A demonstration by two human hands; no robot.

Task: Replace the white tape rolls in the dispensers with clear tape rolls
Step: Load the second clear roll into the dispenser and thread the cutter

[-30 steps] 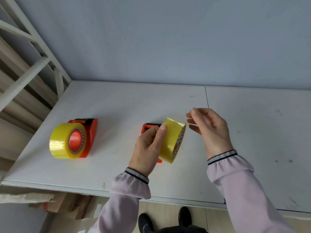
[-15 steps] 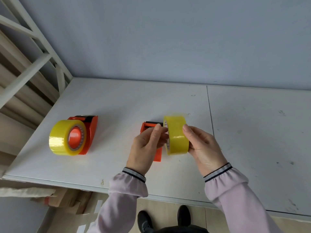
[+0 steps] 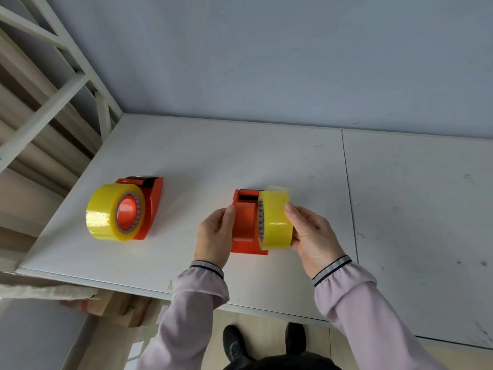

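Observation:
An orange tape dispenser (image 3: 244,225) stands near the middle of the white table (image 3: 213,156). My left hand (image 3: 214,236) grips its left side. A yellowish clear tape roll (image 3: 276,220) stands on edge against the dispenser's right side, and my right hand (image 3: 312,233) holds it with the thumb on its outer face. A loose tape end sticks up at the roll's far side. A second orange dispenser (image 3: 152,206) lies to the left with a clear tape roll (image 3: 110,212) mounted on its hub. No white tape roll is in view.
A white metal frame (image 3: 53,84) rises at the table's left edge. Cardboard boxes (image 3: 112,305) lie on the floor under the front edge. A seam (image 3: 349,193) splits the tabletop right of my hands. The grey wall (image 3: 266,54) backs the table.
My left hand left the roll and took the dispenser's side. My right hand brought the roll down against the dispenser's right side. The left dispenser has not moved.

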